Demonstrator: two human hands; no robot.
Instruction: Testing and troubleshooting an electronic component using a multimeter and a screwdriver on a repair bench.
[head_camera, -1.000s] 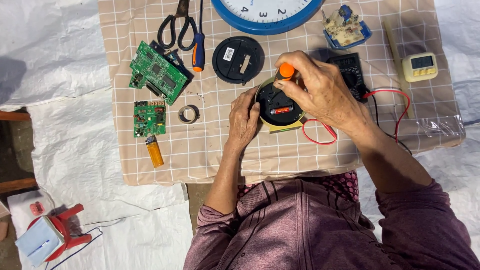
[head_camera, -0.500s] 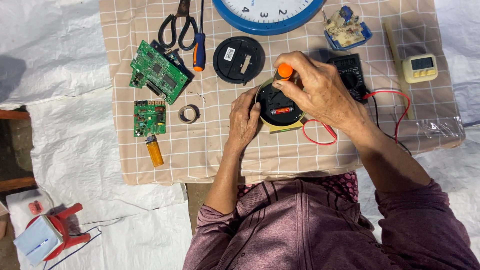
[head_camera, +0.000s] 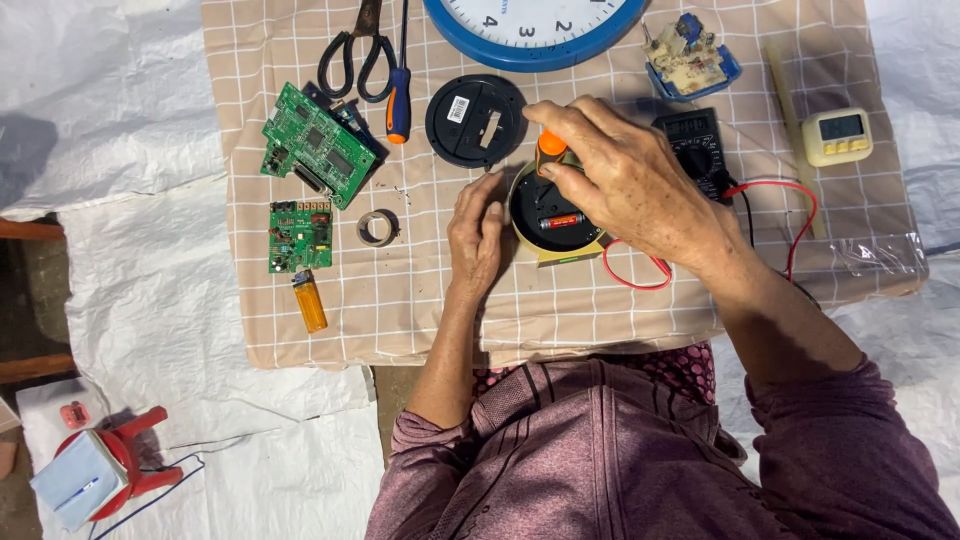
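Note:
A small round black clock (head_camera: 553, 215) lies back-up on a checked cloth (head_camera: 420, 290), with a red battery showing in its slot. My left hand (head_camera: 476, 233) rests against its left side and steadies it. My right hand (head_camera: 628, 180) is over its top right and grips an orange-handled screwdriver (head_camera: 550, 145) pointing down at the clock's upper edge. A round black back cover (head_camera: 476, 120) lies just above and to the left.
On the cloth lie scissors (head_camera: 352, 50), a blue-and-orange screwdriver (head_camera: 399, 100), two green circuit boards (head_camera: 312, 150), a tape ring (head_camera: 378, 228), an orange lighter (head_camera: 310, 303), a multimeter (head_camera: 700, 150) with red lead, a blue wall clock (head_camera: 535, 30) and a small timer (head_camera: 838, 135).
The orange screwdriver handle and my right fingers have shifted very slightly; the left hand stays on the clock.

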